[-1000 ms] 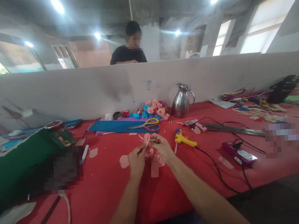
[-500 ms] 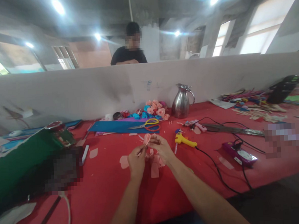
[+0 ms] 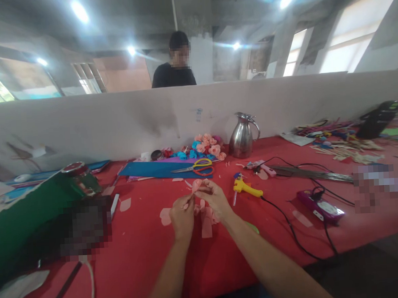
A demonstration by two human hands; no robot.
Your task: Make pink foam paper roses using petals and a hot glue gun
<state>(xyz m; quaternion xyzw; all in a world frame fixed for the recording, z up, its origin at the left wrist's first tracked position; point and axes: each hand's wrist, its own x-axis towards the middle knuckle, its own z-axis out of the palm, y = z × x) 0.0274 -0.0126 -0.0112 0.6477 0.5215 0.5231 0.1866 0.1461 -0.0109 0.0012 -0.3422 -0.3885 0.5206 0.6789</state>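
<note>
A small pink paper flower [image 3: 196, 184] is held above the red table, pinched between both hands. My left hand [image 3: 183, 216] grips it low down, at its base, with the fingers closed. From the other side my right hand [image 3: 215, 198] presses the petals with thumb and fingertips. Beneath the hands lie loose pink paper petals [image 3: 207, 224], partly hidden by the wrists. Another petal piece [image 3: 165, 216] rests just left of my left hand. A yellow hot glue gun [image 3: 247, 188] lies to the right of my right hand.
Scissors [image 3: 193, 167] lie on blue paper [image 3: 146, 168], before a bunch of finished paper flowers [image 3: 209, 145]. A steel jug [image 3: 241, 135] stands behind. A purple power strip [image 3: 318, 207] with cables sits right. A green board [image 3: 38, 206] stands left. Across the partition [image 3: 117, 122] is a person [image 3: 175, 72].
My fingers have shifted slightly around the flower, which has turned a little in the grip. A green thing beside my right forearm now shows more. The view has tilted slightly.
</note>
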